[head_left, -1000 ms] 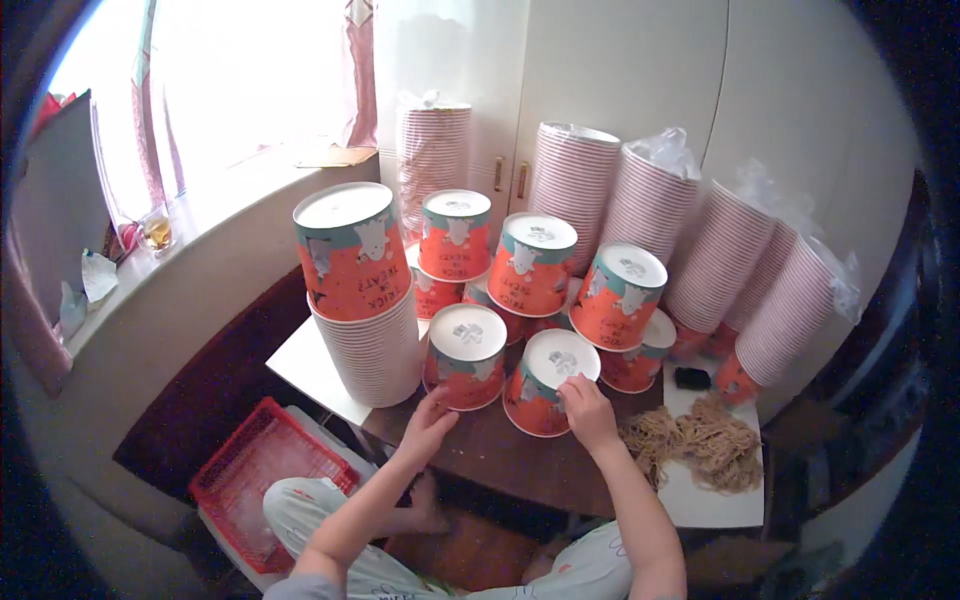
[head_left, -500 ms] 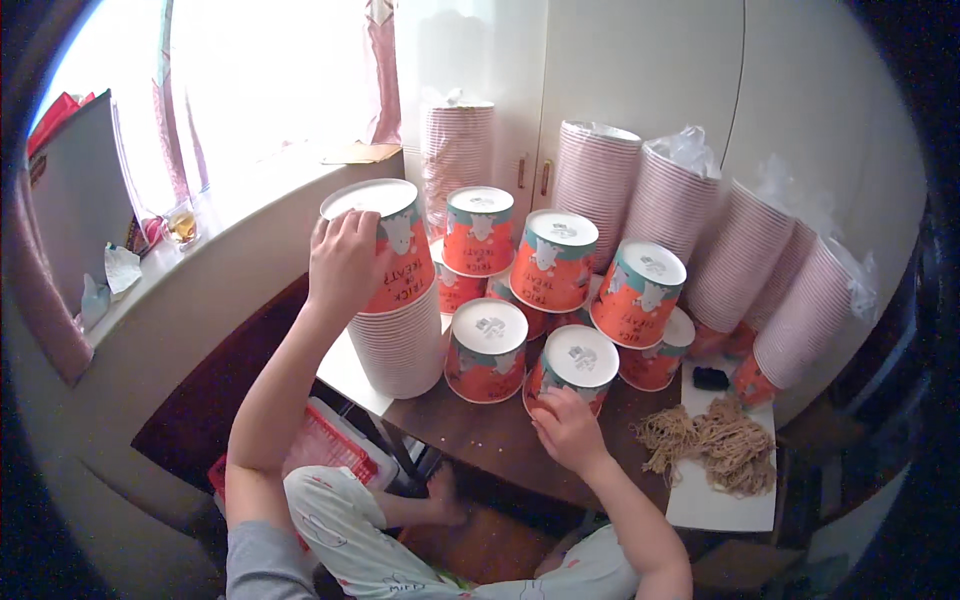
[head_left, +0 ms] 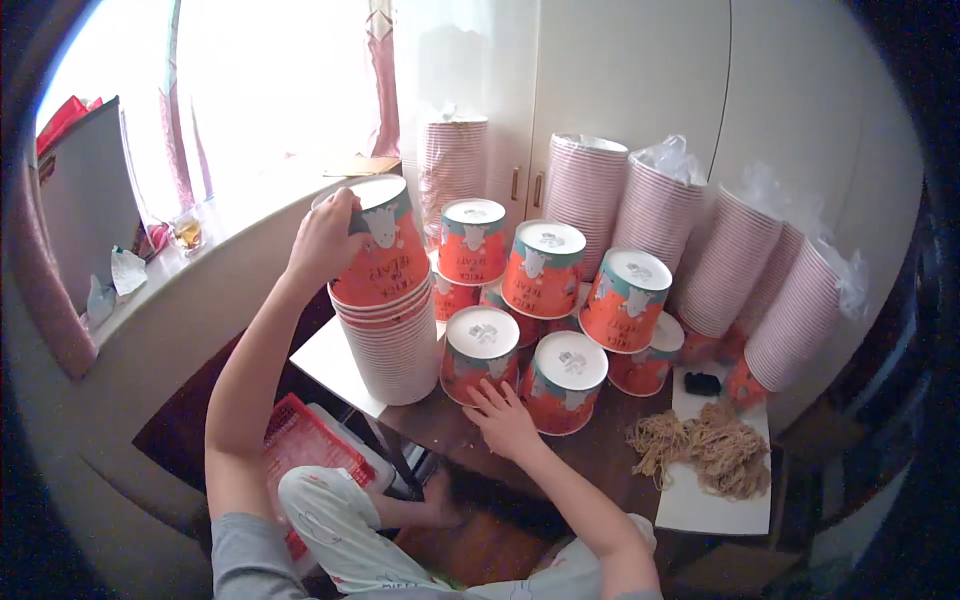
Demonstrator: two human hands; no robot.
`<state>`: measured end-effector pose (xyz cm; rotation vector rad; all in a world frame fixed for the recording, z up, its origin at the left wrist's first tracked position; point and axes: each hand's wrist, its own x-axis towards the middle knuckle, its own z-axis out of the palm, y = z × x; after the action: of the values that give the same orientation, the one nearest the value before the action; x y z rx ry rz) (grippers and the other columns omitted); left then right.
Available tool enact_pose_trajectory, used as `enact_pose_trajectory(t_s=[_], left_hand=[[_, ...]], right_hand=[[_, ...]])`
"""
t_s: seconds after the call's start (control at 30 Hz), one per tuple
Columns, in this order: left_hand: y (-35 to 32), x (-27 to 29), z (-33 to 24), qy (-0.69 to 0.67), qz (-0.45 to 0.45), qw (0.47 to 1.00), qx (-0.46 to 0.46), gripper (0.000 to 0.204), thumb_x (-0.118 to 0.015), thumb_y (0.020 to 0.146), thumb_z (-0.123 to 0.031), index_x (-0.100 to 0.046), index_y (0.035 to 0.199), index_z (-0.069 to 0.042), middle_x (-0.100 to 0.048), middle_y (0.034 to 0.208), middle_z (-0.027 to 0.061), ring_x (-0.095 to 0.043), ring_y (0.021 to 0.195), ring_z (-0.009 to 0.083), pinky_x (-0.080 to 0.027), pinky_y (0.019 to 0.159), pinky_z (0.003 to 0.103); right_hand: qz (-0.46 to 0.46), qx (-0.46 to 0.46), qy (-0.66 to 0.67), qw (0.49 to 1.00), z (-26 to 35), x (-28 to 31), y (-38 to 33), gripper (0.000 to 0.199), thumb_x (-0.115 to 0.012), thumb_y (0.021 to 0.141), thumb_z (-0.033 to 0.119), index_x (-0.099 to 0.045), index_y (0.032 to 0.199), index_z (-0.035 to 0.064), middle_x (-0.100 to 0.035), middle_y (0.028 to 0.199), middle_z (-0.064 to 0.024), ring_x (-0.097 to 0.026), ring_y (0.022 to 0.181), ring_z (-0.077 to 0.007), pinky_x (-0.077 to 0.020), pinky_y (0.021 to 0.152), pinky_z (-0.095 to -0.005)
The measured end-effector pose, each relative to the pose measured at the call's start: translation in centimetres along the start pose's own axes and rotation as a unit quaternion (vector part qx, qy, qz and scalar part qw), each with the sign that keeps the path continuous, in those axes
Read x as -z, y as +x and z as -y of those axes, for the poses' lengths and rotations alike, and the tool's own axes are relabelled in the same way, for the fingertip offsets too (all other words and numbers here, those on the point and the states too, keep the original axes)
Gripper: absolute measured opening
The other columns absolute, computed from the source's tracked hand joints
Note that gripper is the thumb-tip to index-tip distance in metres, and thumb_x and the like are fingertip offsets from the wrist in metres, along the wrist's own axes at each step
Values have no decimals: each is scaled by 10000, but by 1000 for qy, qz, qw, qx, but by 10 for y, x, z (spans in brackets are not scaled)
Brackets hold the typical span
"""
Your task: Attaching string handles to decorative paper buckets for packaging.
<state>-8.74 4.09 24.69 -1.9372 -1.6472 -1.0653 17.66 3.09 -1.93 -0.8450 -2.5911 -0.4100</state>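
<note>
My left hand [head_left: 322, 240] is wrapped round the far side and base of an upside-down orange and teal paper bucket [head_left: 385, 262] with a white ghostlike figure on it. That bucket tops a tall nested stack of buckets [head_left: 388, 355], whose uppermost rims stand slightly apart. My right hand [head_left: 502, 418] has its fingers spread, the tips at the lower front of an upside-down bucket [head_left: 482, 332]. Whether they press on it I cannot tell. Just right of that hand stands another upside-down bucket [head_left: 570, 362]. Behind, more buckets are piled in two layers, one of them a top bucket [head_left: 543, 268].
Tall plastic-wrapped bucket stacks [head_left: 585, 190] line the cabinet [head_left: 640, 80] at the back. Brown twine [head_left: 725, 450] and a small black object [head_left: 702, 382] lie on the right of the table. Below the table's left edge sits a red basket [head_left: 310, 445].
My left hand has moved slightly left, and the top bucket's rim has separated from the stack. My right hand has shifted left from the front-right bucket to the front-left one, fingers spreading.
</note>
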Motion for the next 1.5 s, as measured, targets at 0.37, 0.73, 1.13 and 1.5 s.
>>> enact_pose_trajectory(t_s=[0.37,0.73,1.13,1.5], left_hand=[[41,69,-78,-35,-138,981,-133,334,-669,638,-52,-468,902,-15,-587,826,186,-589,779,338,-465,663,392],[29,45,-131,-5,-119,966,-230,301,-626,668,-55,-451,912,-43,-589,829,126,-569,846,315,-362,882,449],[19,57,-123,-21,-58,979,-194,227,-559,688,-27,-450,888,-22,-582,835,143,-560,817,327,-394,799,429],[3,75,-108,-139,-171,963,-156,314,-667,690,-71,-436,899,-27,-599,982,135,-610,833,266,-480,688,345]], right_hand=[[117,-65,-13,991,-11,-8,-3,536,-613,701,283,-463,1197,145,-346,1314,-121,-227,1269,-285,-185,1024,-489],[-122,-269,799,525,-17,34,60,675,-549,823,209,-116,1331,109,-275,1311,-116,-359,1164,-215,-354,927,-359],[-256,-59,907,330,-59,80,153,566,-473,846,411,-291,1307,138,-359,1316,-66,-361,1196,-256,-319,970,-457],[-364,-154,886,243,-88,103,51,395,-463,852,244,-421,1221,107,-479,1201,-66,-484,1064,-243,-472,813,-397]])
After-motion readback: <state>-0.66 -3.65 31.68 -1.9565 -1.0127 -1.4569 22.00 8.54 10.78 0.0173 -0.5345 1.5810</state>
